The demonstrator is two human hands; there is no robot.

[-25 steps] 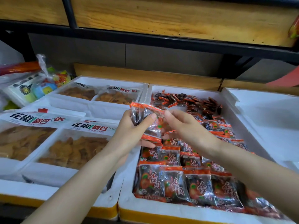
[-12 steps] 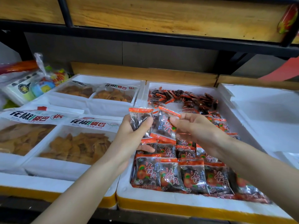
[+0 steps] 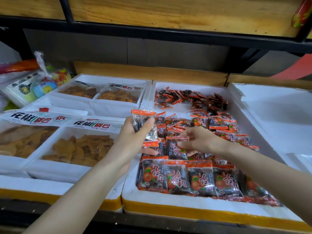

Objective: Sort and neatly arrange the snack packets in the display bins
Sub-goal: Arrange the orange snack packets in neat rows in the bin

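This is a shop's snack display. White rectangular foam bins point(image 3: 185, 200) stand side by side under a wooden shelf on a black metal frame point(image 3: 168, 12), one filled with rows of small orange-and-black plastic snack packets point(image 3: 200, 181), others with large clear printed bags of golden-brown crisps point(image 3: 79, 149).

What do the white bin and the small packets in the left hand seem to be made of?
The white bin looks like foam, probably expanded polystyrene: thick, matte, slightly grainy walls. The packets in the left hand look like thin clear plastic film with orange printed ends: glossy glints, dark contents showing through.
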